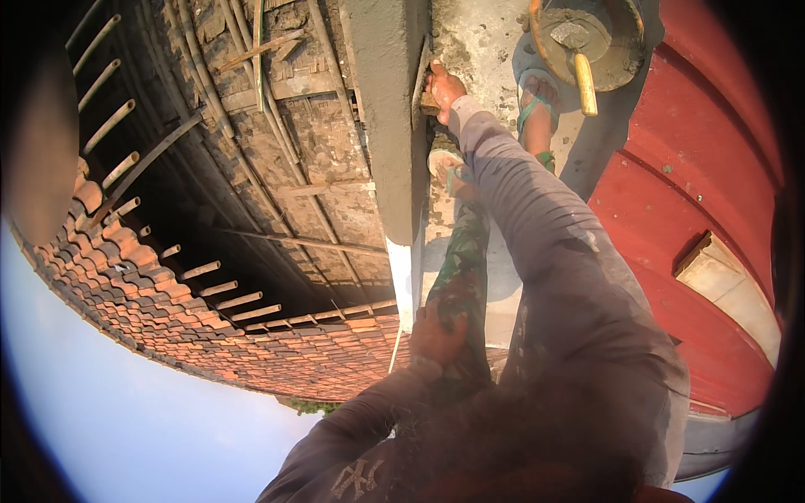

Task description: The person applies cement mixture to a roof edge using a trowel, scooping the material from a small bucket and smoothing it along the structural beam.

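Note:
My right hand reaches far forward, its fingers closed round what looks like a plastering float. The float's thin edge lies against the side of a grey plastered wall; its face is mostly hidden. Nearer to me, my left hand rests on my camouflage trouser leg, holding no tool. A bucket with grey mortar stands ahead on the right. In it lies a trowel, its yellow handle leaning over the rim.
My sandalled feet stand on a narrow mortar-spotted ledge. Left of the wall is a deep drop beside a bamboo-framed wall, with a tiled roof and protruding bamboo poles. Red roofing sheets lie to the right.

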Available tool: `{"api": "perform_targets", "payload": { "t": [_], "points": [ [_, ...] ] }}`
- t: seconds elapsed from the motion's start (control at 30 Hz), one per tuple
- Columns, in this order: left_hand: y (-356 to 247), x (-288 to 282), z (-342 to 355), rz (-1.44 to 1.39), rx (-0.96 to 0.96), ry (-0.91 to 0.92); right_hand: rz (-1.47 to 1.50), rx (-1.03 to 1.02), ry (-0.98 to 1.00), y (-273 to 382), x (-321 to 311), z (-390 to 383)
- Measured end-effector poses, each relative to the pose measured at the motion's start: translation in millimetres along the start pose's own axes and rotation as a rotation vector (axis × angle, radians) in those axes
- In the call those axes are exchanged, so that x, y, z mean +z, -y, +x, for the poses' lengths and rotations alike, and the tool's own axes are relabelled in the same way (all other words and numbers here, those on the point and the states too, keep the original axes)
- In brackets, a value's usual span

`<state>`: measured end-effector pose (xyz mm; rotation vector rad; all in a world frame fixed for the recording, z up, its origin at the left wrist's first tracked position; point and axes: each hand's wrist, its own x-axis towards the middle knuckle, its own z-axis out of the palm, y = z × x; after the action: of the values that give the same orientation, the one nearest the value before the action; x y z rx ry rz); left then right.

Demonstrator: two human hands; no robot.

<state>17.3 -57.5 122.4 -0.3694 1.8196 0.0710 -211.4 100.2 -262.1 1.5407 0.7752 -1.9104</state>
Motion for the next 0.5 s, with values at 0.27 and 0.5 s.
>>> {"api": "perform_targets", "payload": {
  "t": [0.27,0.5],
  "points": [
    [-10,-3,3,-0.037,-0.014,0.049,-0.175,-0.541,0.055,153,-1,73],
    [-28,-8,0,0.037,-0.021,0.048,-1.301,-0.476,-0.059,-20,-11,75]
  ]
}}
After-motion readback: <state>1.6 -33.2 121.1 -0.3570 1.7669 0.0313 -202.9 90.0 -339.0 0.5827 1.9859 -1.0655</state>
